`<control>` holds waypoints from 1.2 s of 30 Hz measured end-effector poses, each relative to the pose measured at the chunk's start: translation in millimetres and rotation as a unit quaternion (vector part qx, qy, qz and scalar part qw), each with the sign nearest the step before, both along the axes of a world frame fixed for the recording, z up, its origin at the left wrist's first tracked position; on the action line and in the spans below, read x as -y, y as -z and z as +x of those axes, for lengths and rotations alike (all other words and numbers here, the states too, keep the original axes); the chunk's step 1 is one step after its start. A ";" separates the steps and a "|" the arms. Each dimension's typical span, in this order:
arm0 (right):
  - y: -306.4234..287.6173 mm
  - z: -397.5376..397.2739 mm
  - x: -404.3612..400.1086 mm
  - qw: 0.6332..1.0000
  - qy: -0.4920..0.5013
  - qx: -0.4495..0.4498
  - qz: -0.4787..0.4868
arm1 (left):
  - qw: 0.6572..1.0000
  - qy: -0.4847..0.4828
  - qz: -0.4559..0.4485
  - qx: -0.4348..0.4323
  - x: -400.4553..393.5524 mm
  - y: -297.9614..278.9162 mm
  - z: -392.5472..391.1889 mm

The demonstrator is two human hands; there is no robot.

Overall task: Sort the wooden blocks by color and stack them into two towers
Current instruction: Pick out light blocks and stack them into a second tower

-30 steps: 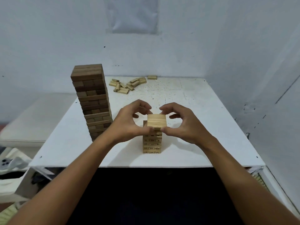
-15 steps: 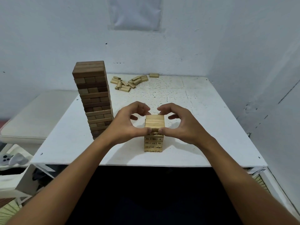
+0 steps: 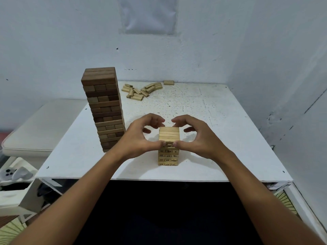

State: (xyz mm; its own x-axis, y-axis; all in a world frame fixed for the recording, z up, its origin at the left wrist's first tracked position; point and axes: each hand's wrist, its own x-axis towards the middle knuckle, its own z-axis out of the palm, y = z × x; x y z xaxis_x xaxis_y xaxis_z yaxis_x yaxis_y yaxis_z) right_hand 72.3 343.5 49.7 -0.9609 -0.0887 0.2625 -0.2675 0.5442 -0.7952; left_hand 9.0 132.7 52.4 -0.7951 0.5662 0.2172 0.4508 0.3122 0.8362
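Note:
A short light-wood tower [image 3: 169, 152] with numbered blocks stands near the front middle of the white table [image 3: 74, 156]. My left hand [image 3: 139, 137] and my right hand [image 3: 200, 137] cup its top layer from either side, thumbs pressed on the near face and fingers curled behind it. A tall dark-brown tower [image 3: 104, 106] stands to the left, close to my left wrist. A loose pile of light blocks [image 3: 141, 90] lies at the far side of the table, with one single block [image 3: 168, 82] near the wall.
Walls close the table in at the back and right. A cushioned white bench [image 3: 35, 128] sits to the left, lower than the table. A game controller [image 3: 10, 174] lies on a shelf at lower left.
Both hands stay on the top of the light tower; fingers shifted only slightly. The view has tilted a little, so everything sits somewhat lower in frame.

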 end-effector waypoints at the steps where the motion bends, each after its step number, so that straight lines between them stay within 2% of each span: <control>1: 0.1 0.0 -0.2 1.000 0.000 -0.001 0.001 | 1.000 0.000 -0.001 0.000 0.1 0.4 0.0; 20: 1.9 1.6 -2.6 1.000 -0.004 0.010 0.001 | 1.000 0.007 -0.003 -0.004 2.1 1.8 1.1; 36: -27.9 17.7 -12.8 0.995 0.058 0.001 -0.082 | 0.998 -0.036 0.001 -0.049 -13.5 -25.4 13.7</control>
State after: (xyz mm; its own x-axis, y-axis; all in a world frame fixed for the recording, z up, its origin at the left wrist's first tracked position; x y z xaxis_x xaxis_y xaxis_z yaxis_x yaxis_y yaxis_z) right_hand 89.9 356.3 77.6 -0.9629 0.0669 0.2616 -0.2081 0.4335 -0.8768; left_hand 22.7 146.2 77.8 -0.8087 0.5083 0.2961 0.5063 0.3452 0.7902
